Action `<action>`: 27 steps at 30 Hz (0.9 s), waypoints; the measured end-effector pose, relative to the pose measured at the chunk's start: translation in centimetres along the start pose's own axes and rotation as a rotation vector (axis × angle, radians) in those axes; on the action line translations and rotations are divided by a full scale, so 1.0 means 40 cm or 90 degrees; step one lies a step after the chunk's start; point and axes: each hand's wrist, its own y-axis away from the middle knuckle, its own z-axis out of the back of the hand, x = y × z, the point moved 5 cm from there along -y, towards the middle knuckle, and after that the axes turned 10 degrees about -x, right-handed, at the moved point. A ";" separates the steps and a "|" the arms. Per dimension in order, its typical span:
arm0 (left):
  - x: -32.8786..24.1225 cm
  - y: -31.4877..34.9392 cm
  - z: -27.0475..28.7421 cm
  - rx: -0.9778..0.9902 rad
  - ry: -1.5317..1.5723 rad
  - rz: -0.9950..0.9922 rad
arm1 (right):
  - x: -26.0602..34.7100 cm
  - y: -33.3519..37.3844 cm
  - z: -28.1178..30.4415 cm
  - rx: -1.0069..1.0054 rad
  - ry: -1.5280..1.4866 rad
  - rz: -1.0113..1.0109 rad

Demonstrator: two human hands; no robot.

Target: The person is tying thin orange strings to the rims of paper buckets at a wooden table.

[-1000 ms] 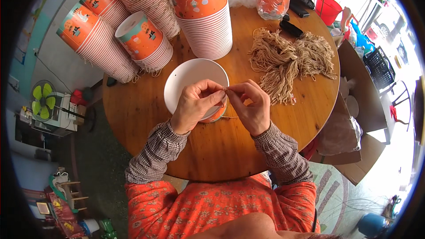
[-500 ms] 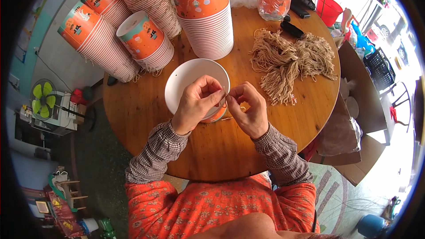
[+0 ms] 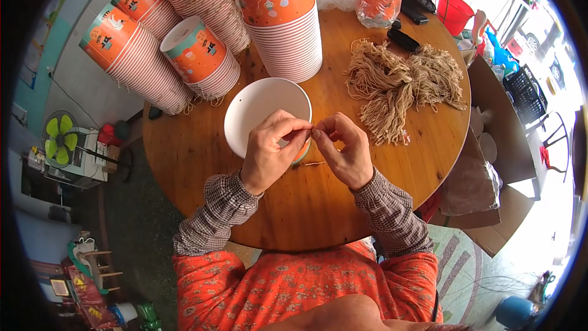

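Note:
A paper bucket (image 3: 245,113) lies tipped on the wooden table, its white inside showing and a small hole visible near its rim. My left hand (image 3: 269,150) is in front of it, thumb and forefinger pinched at the near right part of the rim. My right hand (image 3: 346,153) meets it there, fingertips pinched too. Between the fingertips is what looks like a thin cord, mostly hidden. A short tan cord end (image 3: 316,163) shows below, beside my right thumb. Right of the hands lies a bundle of tan cords (image 3: 392,89).
Tall stacks of orange and white paper buckets (image 3: 285,43) stand at the back and left, some with cords hanging. A bagged stack (image 3: 378,6) and a black object (image 3: 403,40) lie beyond the cords. An open cardboard box (image 3: 505,129) is right of the table (image 3: 294,227).
The paper bucket has shifted slightly left and turned. My left hand's fingers have straightened toward the right fingertips; my right hand has hardly moved.

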 end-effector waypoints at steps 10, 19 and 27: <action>0.033 -0.014 0.009 0.029 0.098 0.077 | 0.000 -0.005 -0.006 0.007 -0.018 0.004; 0.096 0.020 -0.026 0.081 0.498 0.443 | -0.043 0.013 -0.023 0.010 -0.118 -0.137; 0.086 0.014 -0.025 0.083 0.443 0.422 | 0.027 -0.011 0.004 -0.045 0.010 0.097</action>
